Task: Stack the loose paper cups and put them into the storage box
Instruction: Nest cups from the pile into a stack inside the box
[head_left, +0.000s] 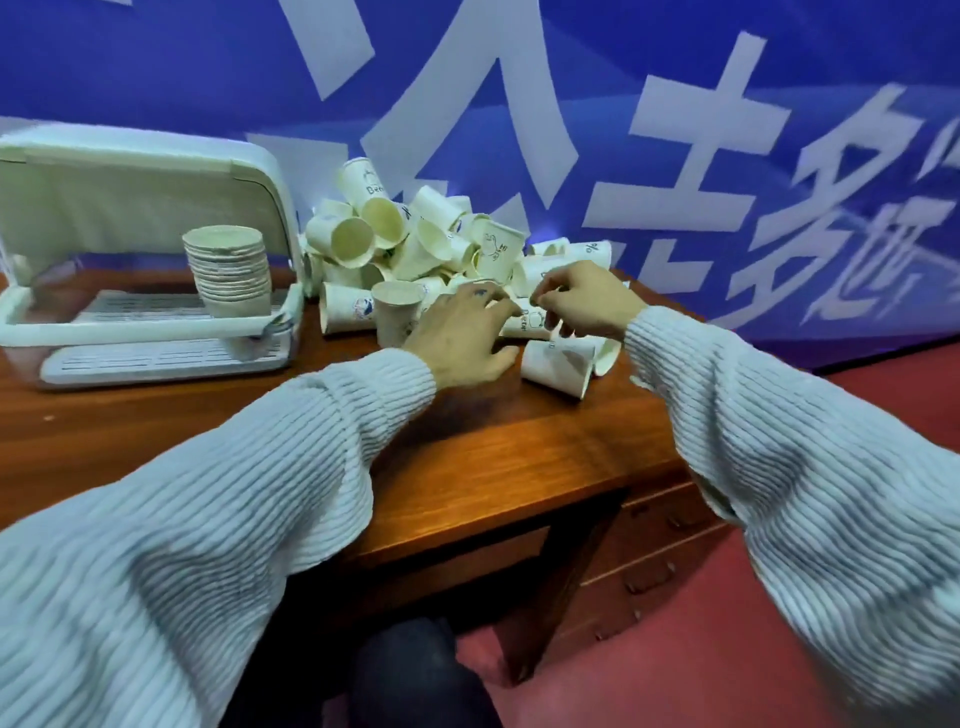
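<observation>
A blue banner (675, 104) with large white characters fills the wall behind a wooden desk (493, 457). At the desk's left end sits the white box (145, 332), its lid (130, 187) tipped up and back, with one finished stack (228, 270) of nested cups standing upside down on the slatted floor inside. Right of the box, a loose pile (415, 234) of paper cups lies heaped against the banner, most on their sides.

The step in hand appears to be gathering: both hands reach into the pile's near edge. The left hand (462, 338) lies spread, fingers apart and fairly straight, over a toppled cup (524, 322); whether it grips is unclear. The right hand (587, 296) hovers just beside it, fingers curled as if to pinch, though what they hold, if anything, cannot be told.

The next move probably calls for lifting one cup by its rim and nesting it into another, mouths aligned.

Several cups carry blue print; one reads roughly "Better", another shows "%".
</observation>
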